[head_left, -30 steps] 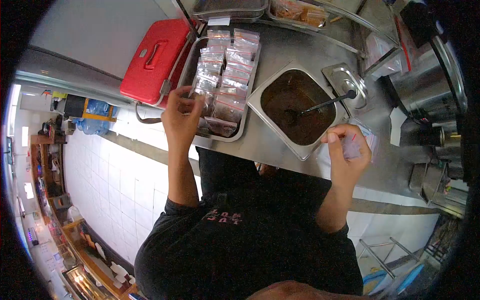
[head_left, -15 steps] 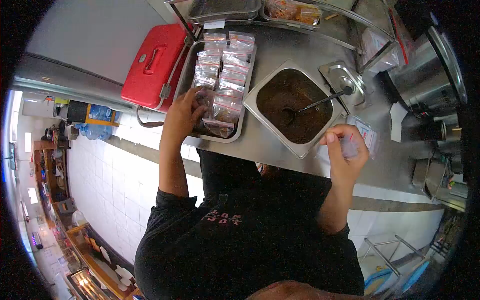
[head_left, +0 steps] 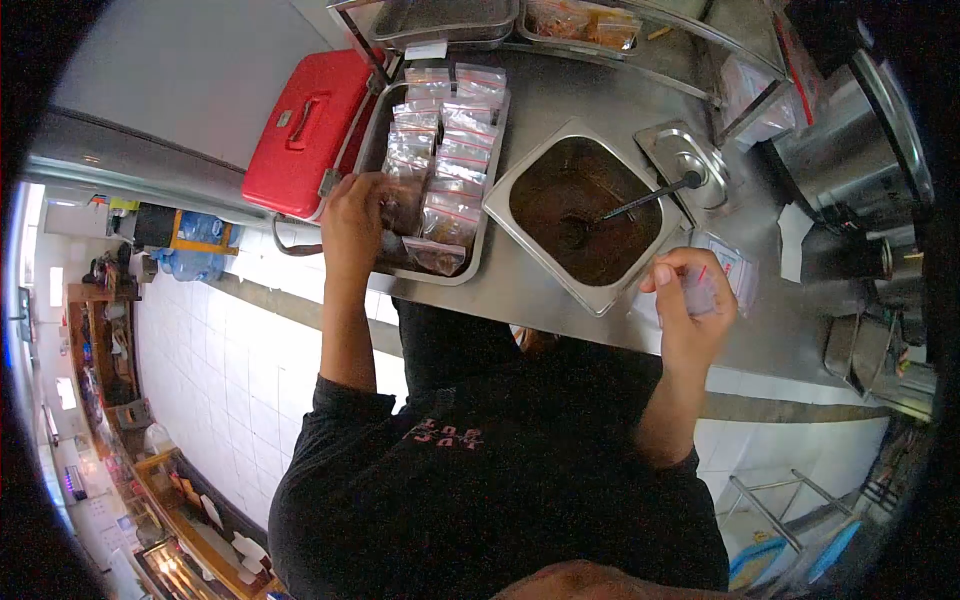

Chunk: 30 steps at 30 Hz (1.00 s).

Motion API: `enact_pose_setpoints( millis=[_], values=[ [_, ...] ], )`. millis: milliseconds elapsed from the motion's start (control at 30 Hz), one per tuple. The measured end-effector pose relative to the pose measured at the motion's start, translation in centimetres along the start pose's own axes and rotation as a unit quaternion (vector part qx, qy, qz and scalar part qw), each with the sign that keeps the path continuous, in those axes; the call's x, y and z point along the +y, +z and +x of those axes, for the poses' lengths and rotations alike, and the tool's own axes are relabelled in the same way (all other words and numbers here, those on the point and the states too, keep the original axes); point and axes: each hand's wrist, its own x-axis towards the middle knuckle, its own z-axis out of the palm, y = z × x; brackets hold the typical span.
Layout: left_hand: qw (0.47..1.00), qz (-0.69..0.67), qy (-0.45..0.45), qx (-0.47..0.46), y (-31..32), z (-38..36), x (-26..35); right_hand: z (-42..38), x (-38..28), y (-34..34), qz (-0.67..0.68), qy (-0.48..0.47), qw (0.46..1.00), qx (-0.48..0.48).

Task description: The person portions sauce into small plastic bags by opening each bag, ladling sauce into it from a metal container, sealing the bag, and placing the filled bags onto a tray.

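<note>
My left hand (head_left: 355,215) is over the left edge of a metal tray (head_left: 478,240), its fingers closed on a filled zip bag (head_left: 402,200). Several more filled zip bags (head_left: 465,135) lie in that tray in two overlapping columns. To the right is a square metal container (head_left: 590,298) of dark brown sauce (head_left: 575,190), with a ladle (head_left: 650,198) resting in it. By the container's lower right corner, my right hand (head_left: 695,300) pinches a clear empty bag (head_left: 705,290) between thumb and fingers.
A red case (head_left: 300,135) stands left of the tray. A metal lid (head_left: 690,165) lies behind the sauce container, and a pack of bags (head_left: 735,265) is beside my right hand. Trays (head_left: 450,20) sit on a rack at the back. Large metal pots (head_left: 850,145) stand at the right.
My left hand has shifted slightly left and up toward the tray's left edge, with the filled bag. My right hand has stayed almost in place with its bag.
</note>
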Motion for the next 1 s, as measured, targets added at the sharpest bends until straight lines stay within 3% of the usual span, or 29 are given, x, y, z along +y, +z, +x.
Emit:
enact_pose_setpoints(
  millis=[200, 267, 300, 333, 367, 400, 467, 500, 667, 733, 800, 933, 1000],
  values=[
    [0.997, 0.013, 0.007, 0.072, -0.1, 1.0, 2.6, 0.1, -0.3, 0.5, -0.001, 0.009, 1.000, 0.009],
    [0.979, 0.032, 0.110, 0.167, -1.5, 1.1, 6.0, -0.1, -0.2, 0.4, 0.006, 0.030, 1.000, 0.005],
    [0.983, -0.046, 0.089, 0.151, -2.0, 0.7, 8.3, 0.0, -0.2, 0.7, -0.001, 0.032, 0.999, 0.016],
    [0.975, -0.119, 0.122, 0.140, -2.3, 0.4, 10.0, 0.2, -0.3, 1.4, 0.050, 0.019, 0.999, 0.007],
    [0.959, -0.250, 0.085, 0.099, -2.0, -0.7, 12.2, 0.5, -0.4, 2.0, 0.100, 0.004, 0.995, -0.004],
    [0.953, -0.299, 0.040, -0.013, -3.1, -2.0, 15.0, 0.8, -0.1, 2.3, 0.090, 0.003, 0.996, 0.002],
    [0.931, -0.323, 0.156, -0.064, -3.4, -2.7, 19.7, 1.2, 0.7, 2.9, 0.077, -0.071, 0.993, -0.049],
    [0.904, -0.382, 0.176, -0.076, -2.4, -2.7, 20.9, 1.3, 0.5, 3.1, 0.070, -0.073, 0.994, -0.046],
    [0.901, -0.386, 0.190, -0.059, -0.3, -2.3, 22.6, 0.9, -0.1, 3.1, 0.081, -0.072, 0.992, -0.060],
    [0.891, -0.436, 0.120, -0.037, -0.2, -2.3, 22.7, 0.8, -0.2, 2.4, 0.047, -0.101, 0.993, -0.045],
    [0.887, -0.445, 0.116, -0.034, 0.3, -2.1, 22.4, 0.7, 0.4, 1.9, 0.081, -0.069, 0.994, -0.034],
    [0.846, -0.524, 0.045, -0.092, 0.1, -2.2, 21.7, 0.8, 0.4, 1.7, 0.055, -0.049, 0.997, 0.005],
    [0.830, -0.548, 0.020, -0.104, -0.1, -2.2, 21.4, 0.8, -0.1, 1.1, 0.032, 0.015, 0.997, 0.070]
  ],
)
